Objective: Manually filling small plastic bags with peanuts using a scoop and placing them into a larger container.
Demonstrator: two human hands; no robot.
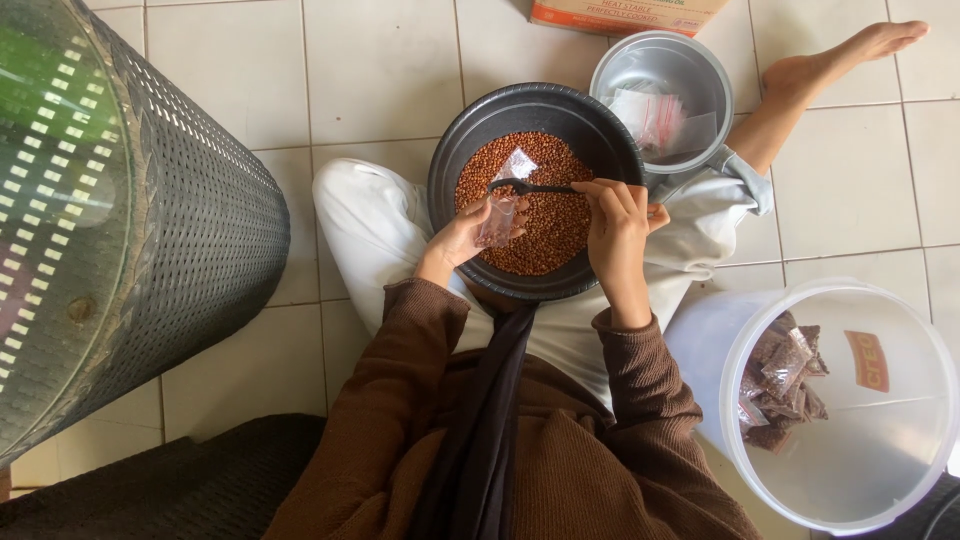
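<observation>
Pale square floor tiles [380,60] in daylight, a dark woven glass-topped table [200,230] beside a dark mat [180,480].

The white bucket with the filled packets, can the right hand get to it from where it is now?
Probably yes. The white bucket stands open beside the right hand with nothing between, though that hand holds a black spoon over the bowl.

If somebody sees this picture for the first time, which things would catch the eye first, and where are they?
Probably the dark round bowl of reddish-brown grains on the person's lap, at the centre. Above it, the left hand holds a small clear bag while the right hand holds a black spoon over it. At lower right, a white bucket holds filled packets.
</observation>
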